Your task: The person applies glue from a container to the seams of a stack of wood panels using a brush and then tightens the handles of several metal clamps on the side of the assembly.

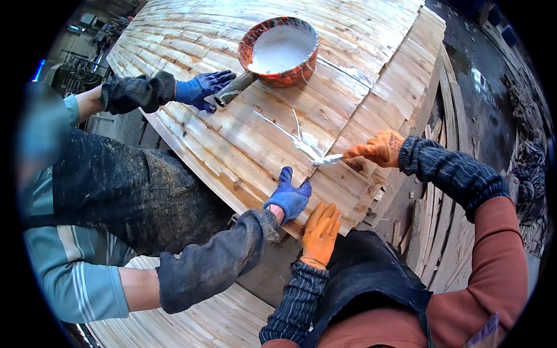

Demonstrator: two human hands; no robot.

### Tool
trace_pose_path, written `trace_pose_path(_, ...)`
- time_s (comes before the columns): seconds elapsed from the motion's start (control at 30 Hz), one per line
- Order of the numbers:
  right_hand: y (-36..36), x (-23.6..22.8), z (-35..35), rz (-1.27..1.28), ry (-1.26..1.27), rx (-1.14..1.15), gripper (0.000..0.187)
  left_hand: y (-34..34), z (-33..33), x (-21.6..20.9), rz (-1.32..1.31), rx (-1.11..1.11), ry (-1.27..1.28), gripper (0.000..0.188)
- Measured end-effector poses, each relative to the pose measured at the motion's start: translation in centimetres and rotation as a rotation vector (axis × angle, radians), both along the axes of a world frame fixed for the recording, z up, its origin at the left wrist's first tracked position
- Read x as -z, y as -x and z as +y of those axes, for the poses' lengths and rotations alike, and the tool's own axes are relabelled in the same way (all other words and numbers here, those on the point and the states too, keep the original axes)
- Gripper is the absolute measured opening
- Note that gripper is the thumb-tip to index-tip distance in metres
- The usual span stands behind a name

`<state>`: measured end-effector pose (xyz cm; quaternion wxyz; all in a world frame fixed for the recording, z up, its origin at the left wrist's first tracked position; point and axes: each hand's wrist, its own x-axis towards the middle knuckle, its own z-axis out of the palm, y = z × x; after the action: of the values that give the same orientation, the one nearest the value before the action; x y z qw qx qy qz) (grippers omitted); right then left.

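Observation:
My right hand (380, 149), in an orange glove, is closed round a brush (328, 159) whose end is thickly coated in white. The brush end touches the boards beside a thick white smear (310, 144), with thin white streaks trailing away from it. My left hand (321, 232), also gloved in orange, lies flat with fingers stretched over the near edge of a panel of wooden strips (249, 145). Beyond both hands stands a red-orange pot (293, 76), spattered with white. It holds a white, glue-like liquid (282, 49), and its stubby handle (235, 88) points left.
A co-worker at my left wears blue gloves; one hand (203, 90) rests by the pot handle, the other (289, 194) close to my left hand. Loose wood strips (447, 232) lie right of the stack. Another strip panel (203, 313) is at lower left.

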<state>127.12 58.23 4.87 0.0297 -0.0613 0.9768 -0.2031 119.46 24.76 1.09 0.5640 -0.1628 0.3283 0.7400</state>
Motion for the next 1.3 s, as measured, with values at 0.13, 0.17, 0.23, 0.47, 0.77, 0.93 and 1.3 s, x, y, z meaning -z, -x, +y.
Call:
trace_pose_path(0.13,0.7,-0.5,0.2,0.266,0.283,0.047,0.053,-0.3,-1.7,-0.6,0.010,0.016,0.016,0.054)
trace_pose_path(0.17,1.0,-0.9,0.1,0.348,0.364,0.066,0.053,-0.4,-1.8,-0.8,0.015,0.026,0.017,0.054)
trace_pose_path(0.23,3.3,-1.6,-0.2,0.293,0.310,0.034,0.054,-0.6,-1.5,-0.9,0.001,0.044,0.037,0.052)
trace_pose_path(0.47,6.7,-1.1,0.4,0.225,0.305,-0.058,0.051,-0.6,-1.2,-2.5,0.082,0.117,0.074,0.047)
trace_pose_path(0.77,2.4,-5.9,2.5,-0.024,0.723,0.259,0.040,-0.7,-8.5,-1.2,0.069,-0.076,0.125,0.040)
trace_pose_path(0.93,10.0,-12.6,4.0,0.393,0.637,0.399,0.039,-0.6,-9.2,-2.0,0.131,-0.108,0.134,0.040)
trace_pose_path(1.3,17.9,-8.9,6.2,0.411,0.673,0.885,0.055,-2.8,-14.9,-3.0,0.256,-0.212,0.356,0.043)
